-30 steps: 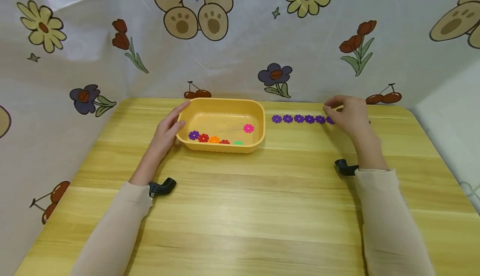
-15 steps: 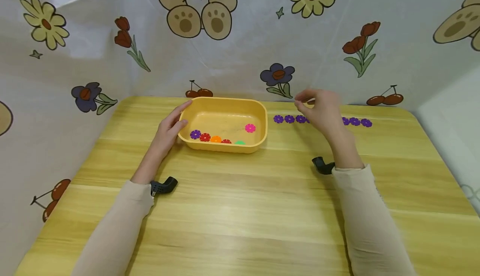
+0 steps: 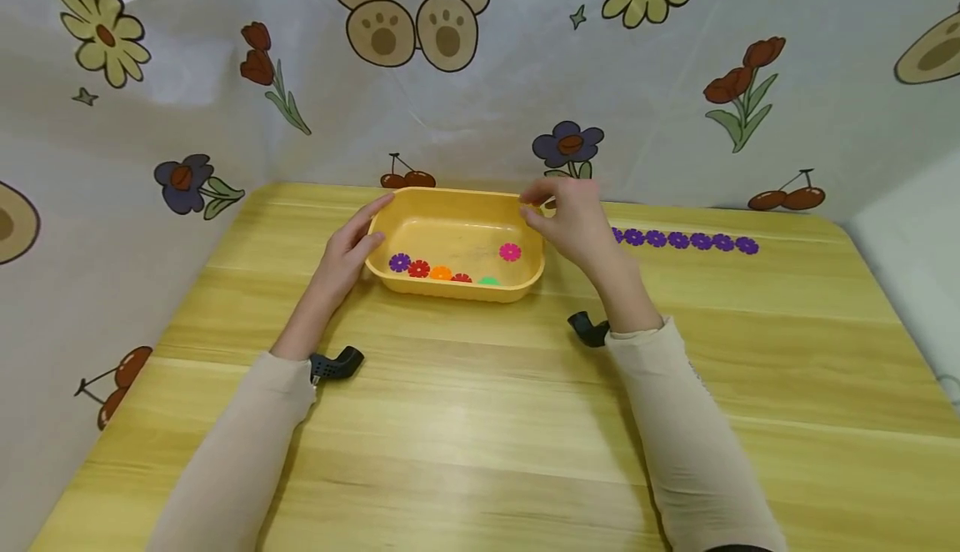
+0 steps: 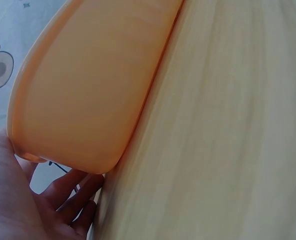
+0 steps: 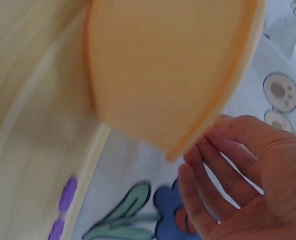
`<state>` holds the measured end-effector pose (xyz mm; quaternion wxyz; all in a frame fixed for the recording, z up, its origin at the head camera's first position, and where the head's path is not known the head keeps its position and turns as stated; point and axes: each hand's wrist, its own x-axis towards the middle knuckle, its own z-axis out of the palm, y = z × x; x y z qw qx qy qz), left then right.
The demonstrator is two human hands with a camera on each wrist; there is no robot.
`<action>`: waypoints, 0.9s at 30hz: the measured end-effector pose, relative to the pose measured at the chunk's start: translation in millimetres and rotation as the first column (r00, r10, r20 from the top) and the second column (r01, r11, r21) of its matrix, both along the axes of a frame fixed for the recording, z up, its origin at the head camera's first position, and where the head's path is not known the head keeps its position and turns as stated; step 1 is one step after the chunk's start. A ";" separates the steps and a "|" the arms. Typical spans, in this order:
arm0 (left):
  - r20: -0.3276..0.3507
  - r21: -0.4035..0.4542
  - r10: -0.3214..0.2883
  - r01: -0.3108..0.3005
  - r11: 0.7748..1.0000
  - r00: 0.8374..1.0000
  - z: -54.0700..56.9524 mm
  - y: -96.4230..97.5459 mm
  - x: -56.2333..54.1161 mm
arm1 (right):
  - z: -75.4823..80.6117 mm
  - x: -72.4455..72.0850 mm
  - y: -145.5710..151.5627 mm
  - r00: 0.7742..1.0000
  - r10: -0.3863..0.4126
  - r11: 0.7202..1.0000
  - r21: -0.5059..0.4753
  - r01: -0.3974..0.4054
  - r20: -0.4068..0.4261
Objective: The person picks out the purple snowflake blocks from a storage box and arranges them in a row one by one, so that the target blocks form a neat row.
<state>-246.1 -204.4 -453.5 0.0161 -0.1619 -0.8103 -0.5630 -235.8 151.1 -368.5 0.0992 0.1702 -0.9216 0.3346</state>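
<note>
A yellow plastic tray point(image 3: 453, 289) stands near the table's back edge. My left hand point(image 3: 347, 256) grips its left end, thumb at the rim and the other fingers along the outside. Inside lie purple point(image 3: 400, 263), red point(image 3: 419, 268), orange point(image 3: 441, 273), green point(image 3: 489, 281) and pink point(image 3: 510, 252) notched flower-shaped discs. At the tray's right rim is my right hand point(image 3: 577, 223), fingers loosely bent with nothing visible between them. In the right wrist view its fingertips point(image 5: 219, 122) overlap the tray's edge. To the right runs a row of purple flower-shaped discs point(image 3: 678, 240), its left end hidden by the hand.
The wooden table point(image 3: 465, 419) meets a white cloth point(image 3: 480, 135) printed with bears and flowers at the back. Small black cameras point(image 3: 337, 363) are worn on both wrists.
My right hand has moved left from above the purple row to the tray's right rim, uncovering the row's right part. The left hand stays at the tray; the head view shifts slightly.
</note>
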 end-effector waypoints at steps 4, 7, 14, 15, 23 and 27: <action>-0.001 -0.005 0.002 -0.002 1.000 1.000 0.0 -0.8 0.2 | -0.6 -3.7 -25.4 0.998 0.047 0.998 0.033 -0.049 0.050; 0.002 0.008 -0.002 0.002 1.000 1.000 -0.2 -0.9 -0.1 | -1.3 -6.2 -47.6 0.992 0.088 0.994 0.060 -0.093 0.085; 0.009 0.039 -0.020 0.019 0.999 1.000 -0.7 0.3 -1.0 | -4.7 -9.1 -95.4 0.967 0.188 0.976 0.076 -0.203 0.171; 0.009 0.041 -0.023 0.022 0.999 1.000 -0.9 0.2 -1.0 | -5.4 -9.5 -101.1 0.963 0.199 0.974 0.076 -0.215 0.180; 0.013 0.056 -0.032 0.032 0.998 0.999 -0.4 -0.8 0.2 | -18.9 -14.7 -134.3 0.935 0.254 0.948 0.128 -0.292 0.249; 0.006 0.051 -0.031 0.030 0.998 1.000 -0.2 -0.3 0.6 | -27.2 -16.9 -147.3 0.921 0.289 0.928 0.161 -0.337 0.260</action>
